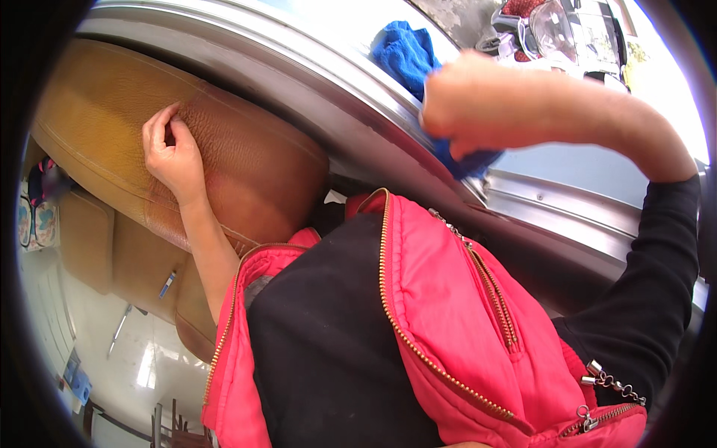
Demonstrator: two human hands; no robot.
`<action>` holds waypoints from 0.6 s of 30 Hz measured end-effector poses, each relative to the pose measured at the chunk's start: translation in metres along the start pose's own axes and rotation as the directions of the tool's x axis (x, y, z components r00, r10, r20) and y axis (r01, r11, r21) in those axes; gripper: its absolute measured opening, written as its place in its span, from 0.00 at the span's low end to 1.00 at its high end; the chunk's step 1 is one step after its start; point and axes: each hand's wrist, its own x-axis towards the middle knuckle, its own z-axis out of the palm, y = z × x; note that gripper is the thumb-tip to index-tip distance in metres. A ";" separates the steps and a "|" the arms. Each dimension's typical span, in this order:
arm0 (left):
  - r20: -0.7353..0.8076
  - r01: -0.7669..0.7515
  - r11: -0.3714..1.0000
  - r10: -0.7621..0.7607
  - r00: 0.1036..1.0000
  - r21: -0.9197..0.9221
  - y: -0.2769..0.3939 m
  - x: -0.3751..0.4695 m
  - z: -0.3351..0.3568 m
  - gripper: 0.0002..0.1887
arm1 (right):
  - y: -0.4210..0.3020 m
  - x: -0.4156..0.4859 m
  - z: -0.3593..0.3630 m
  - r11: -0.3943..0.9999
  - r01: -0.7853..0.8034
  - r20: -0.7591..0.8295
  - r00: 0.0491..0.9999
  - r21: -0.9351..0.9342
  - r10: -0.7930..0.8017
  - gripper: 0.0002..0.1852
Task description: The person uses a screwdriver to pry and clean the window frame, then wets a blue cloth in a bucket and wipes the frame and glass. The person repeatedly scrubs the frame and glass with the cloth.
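On the brown leather backrest of a sofa [246, 151] rests my left hand [171, 148], fingers loosely curled with nothing seen in them. My right hand [456, 103], slightly blurred, is closed on a blue cloth [404, 53] by the metal window frame [347, 67]. Part of the cloth sticks out above the fist and part hangs below it, over the frame's track. The fingertips of my right hand are hidden behind the fist.
Beyond the window stand parts of a vehicle with a clear windshield [552, 28]. Sofa seats [140, 263] lie below the backrest, with a small blue and white item [167, 284] on them. A thin rod [119, 331] is over the shiny floor [151, 358]. Wooden furniture [187, 434] stands farther off.
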 end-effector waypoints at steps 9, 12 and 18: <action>0.032 0.003 1.000 -0.003 0.999 -0.014 -0.007 0.000 0.002 0.08 | 0.002 0.002 -0.013 0.968 -0.197 -0.145 0.965 0.157 0.219 0.11; 0.044 0.032 0.999 -0.031 0.999 -0.025 -0.008 -0.001 0.000 0.08 | -0.006 0.003 0.006 0.980 -0.195 0.097 0.977 0.041 0.191 0.14; 0.037 0.140 0.988 -0.137 0.990 -0.072 0.002 -0.004 -0.005 0.08 | -0.025 0.009 0.054 0.999 -0.027 0.477 0.879 0.045 0.002 0.17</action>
